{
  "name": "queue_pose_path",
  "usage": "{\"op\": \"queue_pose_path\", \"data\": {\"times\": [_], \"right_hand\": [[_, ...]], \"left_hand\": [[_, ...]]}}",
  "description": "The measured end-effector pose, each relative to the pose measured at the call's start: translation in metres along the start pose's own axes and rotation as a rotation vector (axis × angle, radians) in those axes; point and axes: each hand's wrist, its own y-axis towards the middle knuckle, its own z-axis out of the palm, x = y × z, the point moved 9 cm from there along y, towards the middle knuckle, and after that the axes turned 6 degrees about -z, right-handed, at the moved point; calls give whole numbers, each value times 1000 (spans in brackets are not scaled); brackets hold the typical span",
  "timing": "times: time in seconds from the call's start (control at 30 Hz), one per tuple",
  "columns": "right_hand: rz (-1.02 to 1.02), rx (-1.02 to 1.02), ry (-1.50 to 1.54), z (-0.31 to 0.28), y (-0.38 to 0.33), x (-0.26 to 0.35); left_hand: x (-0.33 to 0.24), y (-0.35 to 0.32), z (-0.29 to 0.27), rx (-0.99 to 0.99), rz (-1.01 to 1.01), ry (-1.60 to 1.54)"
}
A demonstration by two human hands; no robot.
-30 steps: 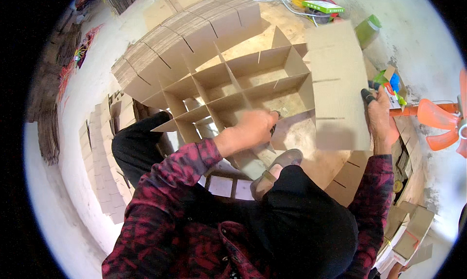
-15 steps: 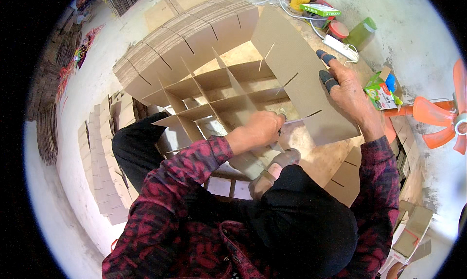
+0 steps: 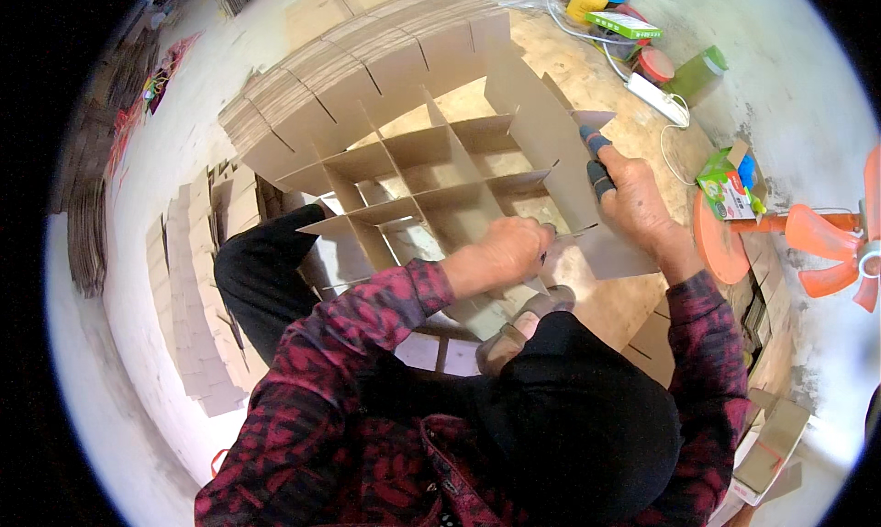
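Observation:
A cardboard divider grid (image 3: 424,171) of crossed, slotted strips stands in front of me. Its right side meets a slotted cardboard panel (image 3: 543,128), which stands more on edge and leans slightly. My right hand (image 3: 635,201) grips this panel from its right side, with dark covers on two fingers and its thumb hidden. Lower down, my left hand (image 3: 500,254) is closed at the near right corner of the grid, its fingers around the cardboard there. Whether every slot of the panel has met a strip I cannot tell.
Behind the grid leans a thick stack of slotted cardboard sheets (image 3: 367,63). More cardboard stacks (image 3: 197,297) lie left of my knee. At right are an orange fan (image 3: 830,242), a small green box (image 3: 725,183), a white power strip (image 3: 653,97) and a green jar (image 3: 697,75).
My right hand has moved the panel left against the strip ends and tilted it more upright. My left hand stays closed at the grid's near corner.

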Motion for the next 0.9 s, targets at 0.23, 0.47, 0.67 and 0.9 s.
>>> {"op": "queue_pose_path", "data": {"times": [0.23, 0.47, 0.67, 0.9], "right_hand": [[99, 307, -297, 85, -23, -19], [-56, -183, -334, 38, -1, 2], [63, -18, -303, 110, 39, 7], [-592, -232, -155, 99, -116, 91]], "left_hand": [[5, -7, -4, -10, 68, -123], [33, -141, -47, 114, 315, -31], [85, -180, -11, 11, 97, 343], [71, -80, -26, -189, 235, 469]]}}
